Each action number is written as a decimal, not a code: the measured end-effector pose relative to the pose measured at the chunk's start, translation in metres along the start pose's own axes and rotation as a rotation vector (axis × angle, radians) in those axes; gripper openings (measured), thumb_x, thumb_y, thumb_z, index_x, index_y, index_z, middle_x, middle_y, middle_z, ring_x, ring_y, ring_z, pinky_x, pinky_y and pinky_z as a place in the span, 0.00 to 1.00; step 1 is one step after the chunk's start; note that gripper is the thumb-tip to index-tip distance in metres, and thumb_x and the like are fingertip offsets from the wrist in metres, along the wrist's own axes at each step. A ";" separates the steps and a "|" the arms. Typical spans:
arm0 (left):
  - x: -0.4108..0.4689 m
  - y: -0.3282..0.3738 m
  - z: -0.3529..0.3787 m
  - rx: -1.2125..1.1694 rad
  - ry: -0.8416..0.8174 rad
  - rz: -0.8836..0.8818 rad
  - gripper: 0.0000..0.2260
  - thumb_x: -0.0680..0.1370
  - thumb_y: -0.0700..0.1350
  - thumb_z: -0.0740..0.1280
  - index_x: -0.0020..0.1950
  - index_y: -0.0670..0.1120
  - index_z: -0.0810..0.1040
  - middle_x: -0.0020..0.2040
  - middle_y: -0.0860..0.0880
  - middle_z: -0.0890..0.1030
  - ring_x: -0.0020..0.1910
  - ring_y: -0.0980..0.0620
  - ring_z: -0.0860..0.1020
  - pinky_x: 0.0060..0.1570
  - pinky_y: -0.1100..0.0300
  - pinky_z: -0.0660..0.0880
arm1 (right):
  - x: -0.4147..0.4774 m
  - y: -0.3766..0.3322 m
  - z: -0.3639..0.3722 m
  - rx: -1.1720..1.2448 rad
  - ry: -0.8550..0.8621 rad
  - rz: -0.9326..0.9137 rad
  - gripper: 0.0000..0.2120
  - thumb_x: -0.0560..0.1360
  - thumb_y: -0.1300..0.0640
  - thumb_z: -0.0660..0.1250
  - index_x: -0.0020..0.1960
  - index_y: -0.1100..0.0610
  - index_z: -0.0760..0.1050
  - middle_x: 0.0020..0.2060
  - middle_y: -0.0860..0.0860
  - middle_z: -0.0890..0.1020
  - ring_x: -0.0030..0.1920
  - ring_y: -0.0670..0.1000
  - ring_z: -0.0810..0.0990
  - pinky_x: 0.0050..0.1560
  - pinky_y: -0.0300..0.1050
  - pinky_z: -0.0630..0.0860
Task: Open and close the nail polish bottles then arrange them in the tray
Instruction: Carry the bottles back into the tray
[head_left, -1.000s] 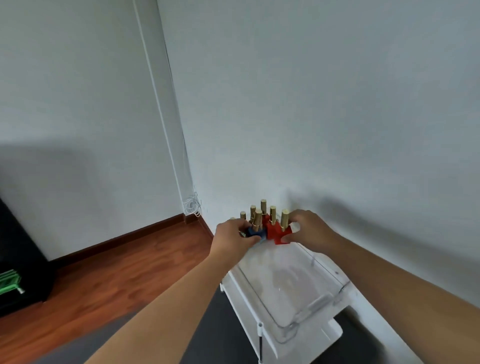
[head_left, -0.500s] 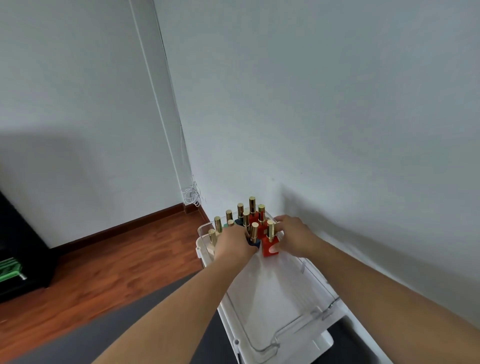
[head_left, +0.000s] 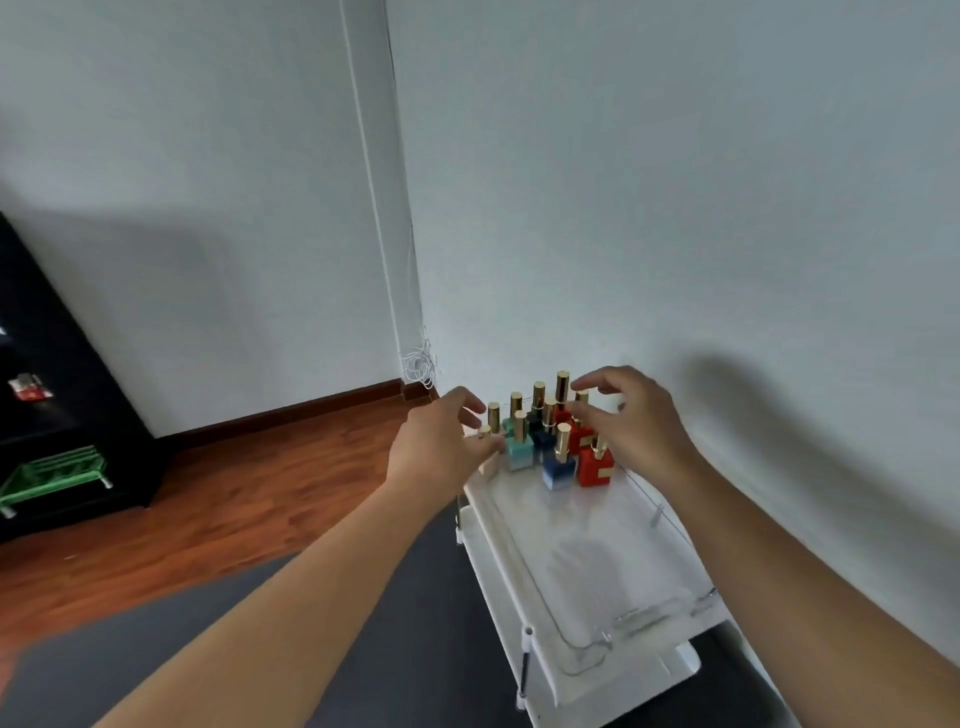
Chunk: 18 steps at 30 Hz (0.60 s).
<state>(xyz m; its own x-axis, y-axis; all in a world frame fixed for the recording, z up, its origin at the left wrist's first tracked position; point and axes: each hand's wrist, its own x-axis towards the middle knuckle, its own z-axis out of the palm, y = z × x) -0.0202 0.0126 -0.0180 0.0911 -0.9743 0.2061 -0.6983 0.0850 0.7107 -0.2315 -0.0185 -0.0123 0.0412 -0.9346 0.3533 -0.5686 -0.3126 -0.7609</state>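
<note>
Several nail polish bottles with gold caps stand grouped at the far end of a clear tray (head_left: 597, 613). In the front row are a red bottle (head_left: 595, 466), a blue bottle (head_left: 558, 469) and a teal bottle (head_left: 519, 453); more stand behind them. My left hand (head_left: 441, 448) hovers at the group's left side, fingers spread, its fingertips close to a small pale bottle (head_left: 485, 457). Over the right side, above the red bottles, my right hand (head_left: 631, 422) is raised with fingers apart. Neither hand holds a bottle.
The tray rests on a white cart (head_left: 623, 680) against the grey wall. A wooden floor (head_left: 208, 499) and a dark mat (head_left: 337, 649) lie to the left. A black shelf unit (head_left: 57, 395) with a green rack (head_left: 57, 470) stands at far left.
Both hands have let go of the bottles and lifted away with fingers spread. The bottle group now stands free in the tray, and the view has shifted.
</note>
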 end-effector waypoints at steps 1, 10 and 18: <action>-0.007 -0.011 -0.019 0.011 0.056 0.013 0.14 0.67 0.52 0.75 0.49 0.55 0.76 0.42 0.59 0.80 0.38 0.60 0.78 0.41 0.56 0.78 | -0.004 -0.017 0.013 0.051 0.013 -0.036 0.05 0.69 0.55 0.73 0.44 0.48 0.79 0.45 0.43 0.80 0.44 0.34 0.75 0.41 0.25 0.67; -0.104 -0.187 -0.160 0.243 0.142 -0.159 0.22 0.67 0.58 0.75 0.58 0.56 0.74 0.52 0.58 0.76 0.53 0.56 0.74 0.53 0.56 0.72 | -0.081 -0.115 0.205 0.112 -0.576 -0.178 0.12 0.68 0.49 0.73 0.49 0.42 0.75 0.45 0.37 0.79 0.48 0.35 0.75 0.45 0.26 0.66; -0.198 -0.322 -0.168 0.234 -0.113 -0.490 0.33 0.64 0.57 0.77 0.66 0.53 0.69 0.62 0.54 0.72 0.64 0.54 0.68 0.62 0.57 0.67 | -0.144 -0.076 0.319 -0.164 -0.922 0.077 0.28 0.68 0.55 0.74 0.64 0.46 0.69 0.63 0.45 0.75 0.62 0.46 0.71 0.58 0.41 0.67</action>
<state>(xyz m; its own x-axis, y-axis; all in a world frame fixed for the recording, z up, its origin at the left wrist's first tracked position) 0.3064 0.2136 -0.1749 0.3774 -0.9057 -0.1933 -0.7337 -0.4197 0.5343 0.0679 0.0861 -0.1785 0.5930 -0.7394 -0.3188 -0.7027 -0.2819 -0.6532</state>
